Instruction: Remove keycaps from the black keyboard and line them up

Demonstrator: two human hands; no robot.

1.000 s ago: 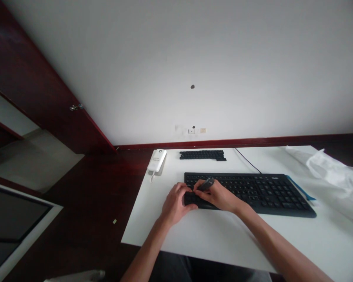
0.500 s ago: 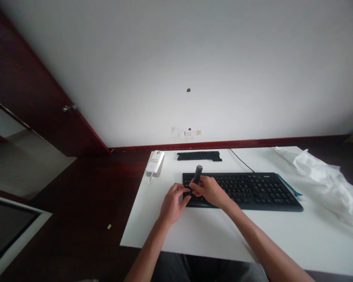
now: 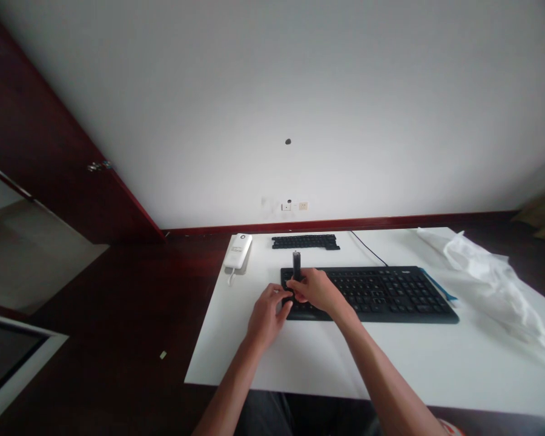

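Observation:
A black keyboard (image 3: pixel 390 297) lies on the white table. In my right hand (image 3: pixel 315 287), closed near the keyboard's left end, a black stick-like tool (image 3: pixel 297 266) stands nearly upright, its top end metallic. Its lower end is hidden by my fingers. My left hand (image 3: pixel 267 312) rests at the keyboard's left edge, thumb and forefinger apart, the forefinger touching the keys beside the tool. Behind the keyboard lies a loose black set of keys (image 3: pixel 305 242), like a small keyboard without a frame.
A white device (image 3: pixel 238 251) with a strap, like a power bank, lies at the table's (image 3: pixel 318 363) back left. White crumpled plastic (image 3: pixel 490 272) covers part of the right side. A blue strip (image 3: pixel 438 284) lies at the keyboard's right end, and a black cable (image 3: pixel 367 247) runs back.
The tool in my right hand has gone from leaning right to nearly upright and shifted slightly left. My left hand has barely moved. The camera view has turned a little.

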